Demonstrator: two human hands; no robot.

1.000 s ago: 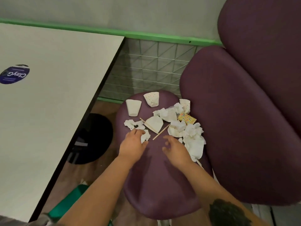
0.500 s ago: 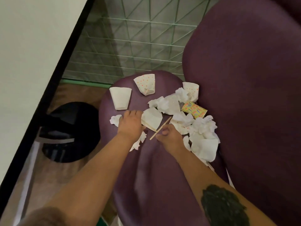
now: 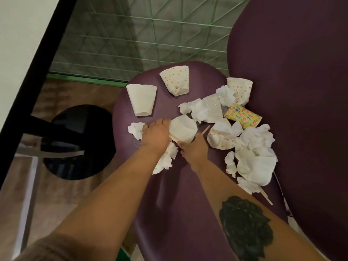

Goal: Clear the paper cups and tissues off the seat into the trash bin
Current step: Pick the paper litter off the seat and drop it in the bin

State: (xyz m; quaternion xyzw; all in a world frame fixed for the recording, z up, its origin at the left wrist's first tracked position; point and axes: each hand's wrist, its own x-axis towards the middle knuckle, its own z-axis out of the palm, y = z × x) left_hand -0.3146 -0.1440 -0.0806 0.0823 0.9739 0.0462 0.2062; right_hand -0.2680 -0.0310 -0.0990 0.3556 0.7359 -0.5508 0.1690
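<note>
On the rounded purple padded seat, both hands sit at the near edge of the litter. Left hand lies palm down, fingers together, over crumpled white tissue, w/ one wad of white tissue sticking out on its left and a longer white tissue strip trailing under the wrist. Right hand is curled beside it, fingers touching the lower edge of a flattened plain white paper cup; whether it actually grips the cup I cannot tell. A thin wooden stir stick pokes out just right of that cup. Farther back lie a plain white paper cup on its side and an orange-dotted white paper cup, apart from each other. Toward the purple backrest: another dotted paper cup, a yellow patterned paper cup, and a heap of crumpled white tissues, all touching. Left of seat, a black round base on the floor under the white counter.
</note>
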